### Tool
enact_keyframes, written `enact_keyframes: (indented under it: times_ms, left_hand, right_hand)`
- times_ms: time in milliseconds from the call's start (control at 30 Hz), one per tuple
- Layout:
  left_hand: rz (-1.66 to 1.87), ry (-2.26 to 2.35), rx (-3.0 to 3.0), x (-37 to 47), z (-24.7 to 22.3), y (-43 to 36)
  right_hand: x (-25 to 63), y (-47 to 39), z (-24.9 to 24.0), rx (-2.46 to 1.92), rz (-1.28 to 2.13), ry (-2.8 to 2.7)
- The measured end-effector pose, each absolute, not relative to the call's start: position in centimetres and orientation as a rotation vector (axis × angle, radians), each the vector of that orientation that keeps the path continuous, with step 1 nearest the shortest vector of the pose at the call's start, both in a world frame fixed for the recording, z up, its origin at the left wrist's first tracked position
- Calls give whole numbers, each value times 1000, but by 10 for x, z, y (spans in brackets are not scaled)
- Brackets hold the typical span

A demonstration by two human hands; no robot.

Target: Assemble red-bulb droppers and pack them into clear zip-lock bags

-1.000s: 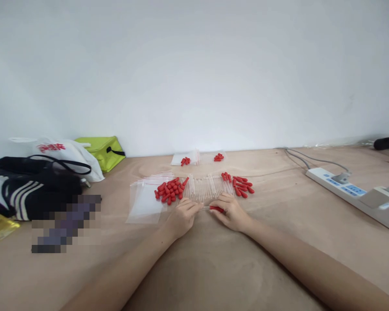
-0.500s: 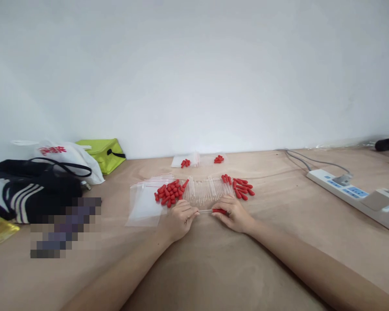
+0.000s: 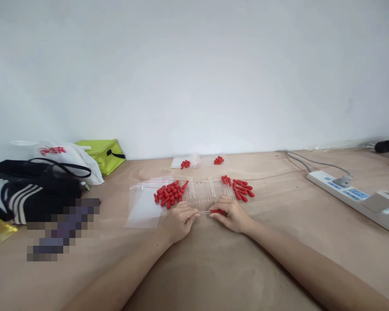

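Observation:
My left hand [image 3: 180,221] pinches one end of a thin clear dropper tube [image 3: 204,212]. The fingers of my right hand [image 3: 230,215] are closed around a red rubber bulb [image 3: 218,211] at the tube's other end. Just beyond my hands lie rows of clear dropper tubes [image 3: 199,192]. To their left is a heap of loose red bulbs [image 3: 170,194]. On the right, several red bulbs [image 3: 243,189] lie by the tube ends; whether all are fitted on tubes I cannot tell.
Clear zip bags [image 3: 141,211] lie under and left of the bulb heap. Farther back are two bags with red bulbs [image 3: 185,164]. A power strip [image 3: 343,190] is at right. A black bag [image 3: 35,194], a white bag and a green bag [image 3: 102,153] stand at left.
My right hand has shifted slightly left along the tube with the red bulb, so a shorter stretch of tube shows between my hands. My left hand stays almost in place.

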State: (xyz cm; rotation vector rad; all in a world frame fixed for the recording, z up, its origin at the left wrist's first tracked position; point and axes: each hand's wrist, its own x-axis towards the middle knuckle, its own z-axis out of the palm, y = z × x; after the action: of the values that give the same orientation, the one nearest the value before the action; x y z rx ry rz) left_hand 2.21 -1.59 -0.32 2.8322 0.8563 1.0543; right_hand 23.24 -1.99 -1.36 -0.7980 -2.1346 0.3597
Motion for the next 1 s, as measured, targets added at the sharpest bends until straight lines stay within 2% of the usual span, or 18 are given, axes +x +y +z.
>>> enact_keyframes:
  times_ms: [200,400,633,800,1000]
  left_hand:
    - [1085,889,2758,24,-3,-15]
    - [1000,977,2707,23,0,-17]
    - [825,1052,2689,26,5,-19]
    - [790,1044,2667,28,7,-20]
    - [792,1031,2657,27,7,-20]
  right_hand:
    - [224,-20,-13,-928,838,-1653]
    - [223,-10,0,-928,1008,-1364]
    - [291,40,31,-1364,783,-1265]
    - [303,61,16,-1761,569,-1525]
    - [287,63,2,-1883,410,-1695]
